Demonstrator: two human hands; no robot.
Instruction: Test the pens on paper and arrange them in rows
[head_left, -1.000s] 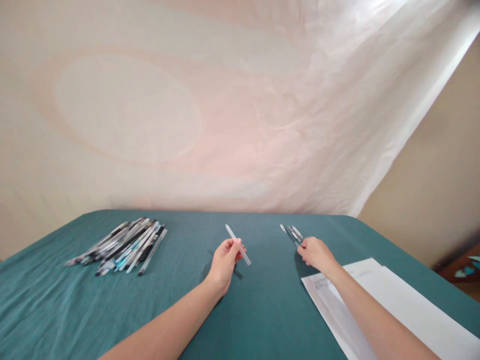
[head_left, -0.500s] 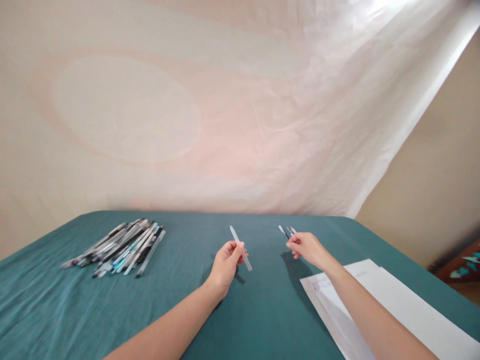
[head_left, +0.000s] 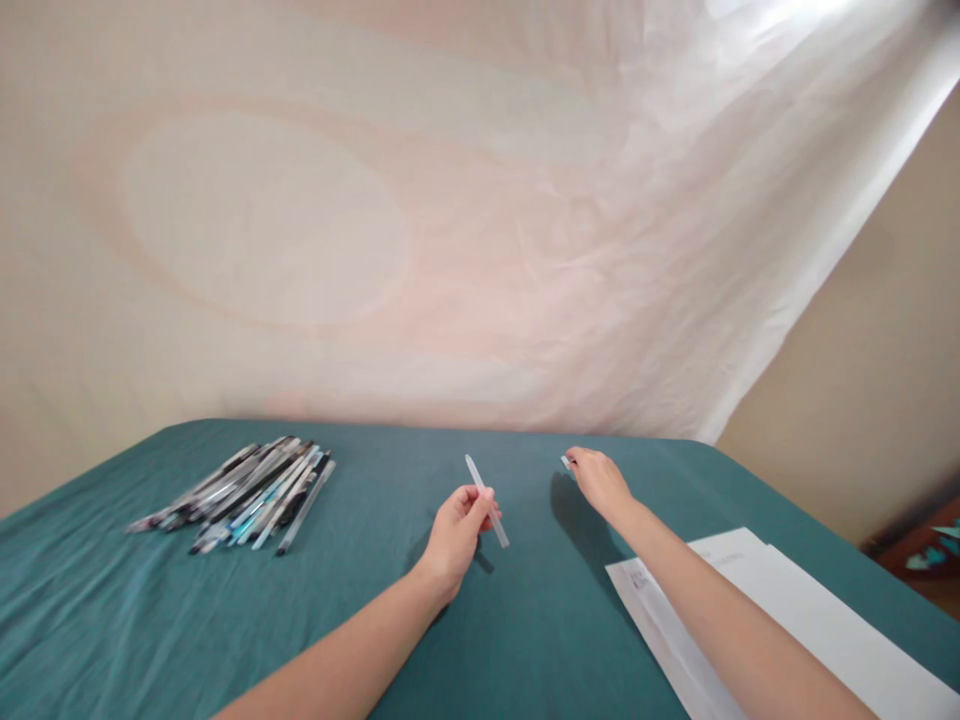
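A slim translucent pen barrel [head_left: 474, 472] is pinched between the thumb and fingers of my left hand [head_left: 459, 525]. It slants over the middle of the green cloth, bare of any cap. Farther right, my right hand [head_left: 600, 482] reaches low over the far part of the table with its fingers bent together, palm down. The end of a small whitish pen cap [head_left: 565, 463] shows at those fingertips. Whether the fingers grip it or only touch it is hidden, and the hand covers whatever else lies there.
A heap of pens [head_left: 259, 490], mostly clear, black and white with some blue, lies at the left. White paper sheets [head_left: 817, 610] lie under my right forearm. The green tablecloth [head_left: 187, 620] reaches back to a pale hanging sheet [head_left: 465, 250].
My right hand has moved slightly away from me and left, over the small pen parts, which it now mostly covers. My left hand keeps the barrel. The view has shifted slightly.
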